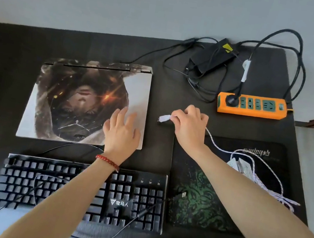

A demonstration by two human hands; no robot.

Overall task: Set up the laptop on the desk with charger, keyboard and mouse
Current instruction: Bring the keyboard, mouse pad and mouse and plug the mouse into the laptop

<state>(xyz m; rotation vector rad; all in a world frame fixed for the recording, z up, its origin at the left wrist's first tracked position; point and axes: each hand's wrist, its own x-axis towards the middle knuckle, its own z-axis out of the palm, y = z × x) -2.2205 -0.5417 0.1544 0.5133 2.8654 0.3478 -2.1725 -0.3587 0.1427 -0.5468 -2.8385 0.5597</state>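
A closed laptop (72,103) with a printed picture on its lid lies on the dark desk (4,74). My left hand (122,132) rests flat on the lid's near right corner, fingers spread. My right hand (189,126) pinches a white USB plug (164,118) just right of the laptop's right edge. Its white braided cable (221,149) trails to a white mouse (241,165) on the mouse pad. The black keyboard (83,191) lies in front, its cable looped over the keys and its USB plug (183,195) on the pad. The black charger brick (213,55) lies at the back.
An orange power strip (252,106) at the back right holds one black plug (232,100), with charger cables tangled around it. A black and green mouse pad (209,209) covers the right side. The desk's right edge runs close past the pad.
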